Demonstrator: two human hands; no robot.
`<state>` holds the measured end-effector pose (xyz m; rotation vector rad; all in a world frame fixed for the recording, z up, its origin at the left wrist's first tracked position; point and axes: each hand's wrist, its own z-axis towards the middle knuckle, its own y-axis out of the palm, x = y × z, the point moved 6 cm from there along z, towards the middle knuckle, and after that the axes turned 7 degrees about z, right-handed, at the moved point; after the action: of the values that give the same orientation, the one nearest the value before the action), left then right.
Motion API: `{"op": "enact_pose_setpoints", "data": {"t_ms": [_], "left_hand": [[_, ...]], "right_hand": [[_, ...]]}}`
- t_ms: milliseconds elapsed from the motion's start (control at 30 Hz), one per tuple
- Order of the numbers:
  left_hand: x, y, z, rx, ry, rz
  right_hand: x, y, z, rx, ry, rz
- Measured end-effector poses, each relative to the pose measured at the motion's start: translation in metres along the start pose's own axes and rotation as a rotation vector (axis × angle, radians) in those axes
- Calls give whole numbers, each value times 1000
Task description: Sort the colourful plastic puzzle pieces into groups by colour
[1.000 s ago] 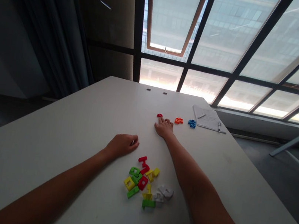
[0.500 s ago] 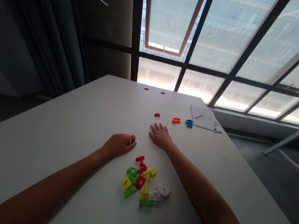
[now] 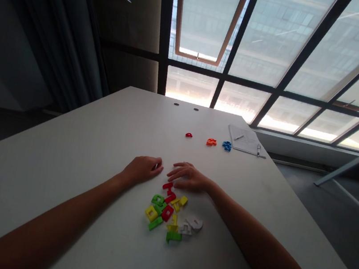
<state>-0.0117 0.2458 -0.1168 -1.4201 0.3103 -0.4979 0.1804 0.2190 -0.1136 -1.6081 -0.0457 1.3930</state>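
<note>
The left forearm slants in from the near side of the desk (image 3: 97, 144) to the left hand (image 3: 142, 168), fingers curled, whether around anything I cannot tell. To its right, between the forearms and well in from the far edge, lie the coloured pieces (image 3: 160, 208). The right hand (image 3: 191, 178), its grip loosely spread, points toward the left edge just beyond them.

pieces (image 3: 164, 216): smooth plastic | tabletop (image 3: 116, 125): matt | curtain (image 3: 60, 31): cloth | sheets (image 3: 249, 141): paper
</note>
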Motion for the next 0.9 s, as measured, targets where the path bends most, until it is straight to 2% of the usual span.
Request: {"op": "enact_pose_setpoints", "data": {"t_ms": [133, 267, 367, 467, 667, 800, 900], "left_hand": [[2, -3, -1, 8, 3, -7], [3, -5, -2, 6, -9, -24], [2, -4, -2, -1, -20, -31], [1, -2, -1, -4, -18, -33], [-1, 0, -1, 6, -9, -30], [-1, -1, -1, 10, 0, -29], [-1, -2, -1, 16, 2, -30]], "right_hand": [[-6, 7, 1, 16, -16, -6], [2, 5, 4, 253, 75, -79], [13, -4, 2, 450, 207, -256], [25, -18, -3, 563, 361, -431], [43, -40, -15, 616, 503, -570], [34, -39, -16, 645, 451, -620], [26, -32, -12, 587, 398, -671]]}}
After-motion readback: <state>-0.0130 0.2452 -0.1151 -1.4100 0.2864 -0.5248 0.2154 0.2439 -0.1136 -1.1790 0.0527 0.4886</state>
